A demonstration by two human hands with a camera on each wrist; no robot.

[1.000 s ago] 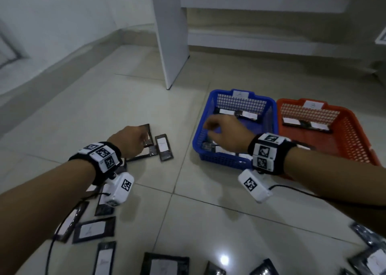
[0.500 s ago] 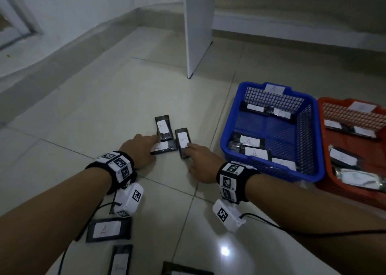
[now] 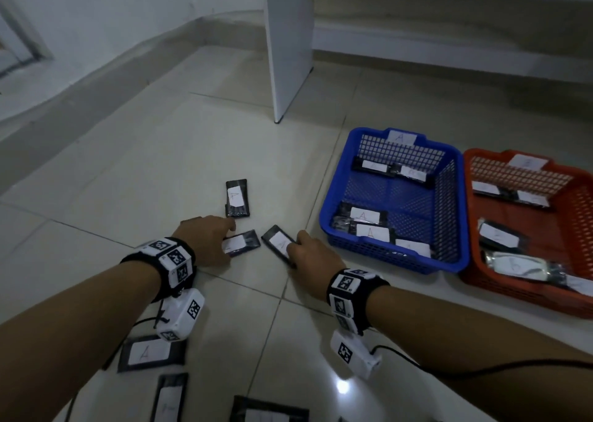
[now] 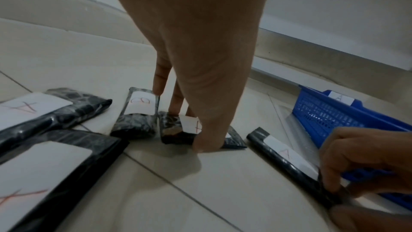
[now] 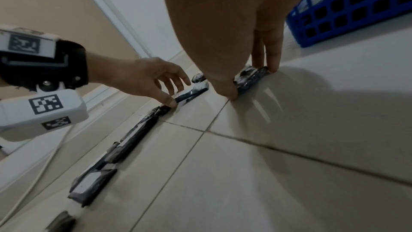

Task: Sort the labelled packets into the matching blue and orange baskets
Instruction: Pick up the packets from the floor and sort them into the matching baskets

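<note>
Three black packets with white labels lie on the floor tiles left of the blue basket (image 3: 327, 219). My left hand (image 3: 224, 238) pinches the middle packet (image 3: 245, 242) between thumb and fingers (image 4: 176, 107); its label is partly covered. My right hand (image 3: 293, 245) pinches the near end of a packet marked A (image 3: 276, 238), thumb on one edge and fingers (image 5: 269, 63) on the other. Both packets still touch the floor. A third packet (image 3: 236, 197) lies just beyond my left fingers. The orange basket (image 3: 577, 216) stands right of the blue one. Each basket holds several packets.
More labelled packets (image 3: 150, 352) lie on the floor near my left forearm and along the bottom edge of the head view. A white furniture panel (image 3: 288, 46) stands beyond the packets, with a wall and skirting to the left. Wrist-camera cables trail under both arms.
My right hand left the blue basket, came down to the floor and took hold of the A packet, turning it toward the basket. My left hand stayed on the middle packet.
</note>
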